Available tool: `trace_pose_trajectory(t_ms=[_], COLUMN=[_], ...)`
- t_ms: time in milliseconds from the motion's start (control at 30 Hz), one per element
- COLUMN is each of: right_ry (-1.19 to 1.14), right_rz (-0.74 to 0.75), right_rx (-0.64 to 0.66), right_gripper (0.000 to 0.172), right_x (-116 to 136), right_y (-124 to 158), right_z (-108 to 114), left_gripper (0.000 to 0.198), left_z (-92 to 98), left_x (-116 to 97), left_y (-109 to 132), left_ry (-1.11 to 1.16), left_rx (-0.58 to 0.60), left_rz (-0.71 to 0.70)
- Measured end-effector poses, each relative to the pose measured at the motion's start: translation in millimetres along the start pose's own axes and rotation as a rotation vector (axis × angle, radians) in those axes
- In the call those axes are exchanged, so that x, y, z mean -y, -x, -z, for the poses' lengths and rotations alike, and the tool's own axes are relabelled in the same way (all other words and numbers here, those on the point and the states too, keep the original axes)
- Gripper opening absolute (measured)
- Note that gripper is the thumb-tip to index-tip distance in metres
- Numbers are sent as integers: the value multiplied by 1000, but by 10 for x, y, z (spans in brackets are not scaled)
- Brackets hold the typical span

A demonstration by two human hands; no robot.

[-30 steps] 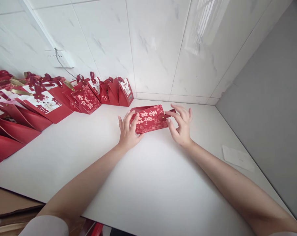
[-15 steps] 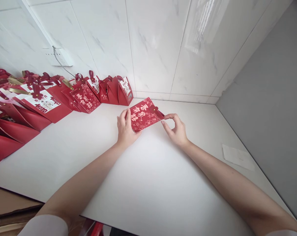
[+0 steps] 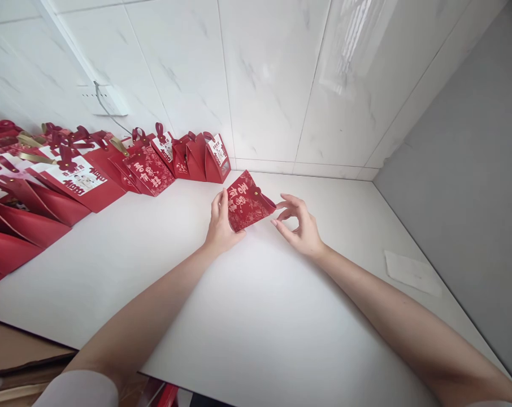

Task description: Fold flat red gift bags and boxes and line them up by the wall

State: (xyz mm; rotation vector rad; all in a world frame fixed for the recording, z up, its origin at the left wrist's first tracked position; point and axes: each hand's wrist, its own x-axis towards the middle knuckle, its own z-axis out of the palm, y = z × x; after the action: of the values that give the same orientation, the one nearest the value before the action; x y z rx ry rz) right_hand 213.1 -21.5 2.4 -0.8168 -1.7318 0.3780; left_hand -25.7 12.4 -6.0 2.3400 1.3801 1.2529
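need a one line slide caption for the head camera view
Left hand steadies a red gift box on the white table while right hand pinches its strap.

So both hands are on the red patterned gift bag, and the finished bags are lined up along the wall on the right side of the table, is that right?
Not quite. In the head view the finished bags are lined up along the wall on the left side of the table, not the right. The rest holds: the left hand and right hand are both on the red patterned gift bag.
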Motion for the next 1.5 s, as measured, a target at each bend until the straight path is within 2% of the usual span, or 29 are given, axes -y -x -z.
trace_pose_trajectory(t_ms=[100,233,433,767,900,1100,1233,1367,1500], right_ry=[45,90,155,216,221,163,205,216,237], right_rz=[56,105,139,209,176,123,82,109,-14], right_rx=[-14,-65,-58,-162,-184,-200,-200,-69,138], right_gripper=[42,41,19,13,8,12,16,38,65], right_x=[27,48,40,25,28,33,-25,-104,-153], right_y=[0,-7,-15,-15,-39,-9,36,54,71], right_z=[-10,-10,-4,-20,-8,-51,-77,-55,-41], left_gripper=[126,124,122,119,117,117,116,115,116], left_z=[-7,-14,0,-6,-9,-1,1,-8,-17], left_x=[-18,-43,-85,-81,-103,-103,-95,-61,-24], left_y=[4,18,23,18,16,16,17,10,-4], left_ry=[-12,-43,-69,-97,-128,-136,-127,-132,-164], left_rx=[-3,-13,-11,-49,-69,-69,-68,-77,-105], left_rz=[-11,-19,-28,-59,-56,-61,-54,-12,32])
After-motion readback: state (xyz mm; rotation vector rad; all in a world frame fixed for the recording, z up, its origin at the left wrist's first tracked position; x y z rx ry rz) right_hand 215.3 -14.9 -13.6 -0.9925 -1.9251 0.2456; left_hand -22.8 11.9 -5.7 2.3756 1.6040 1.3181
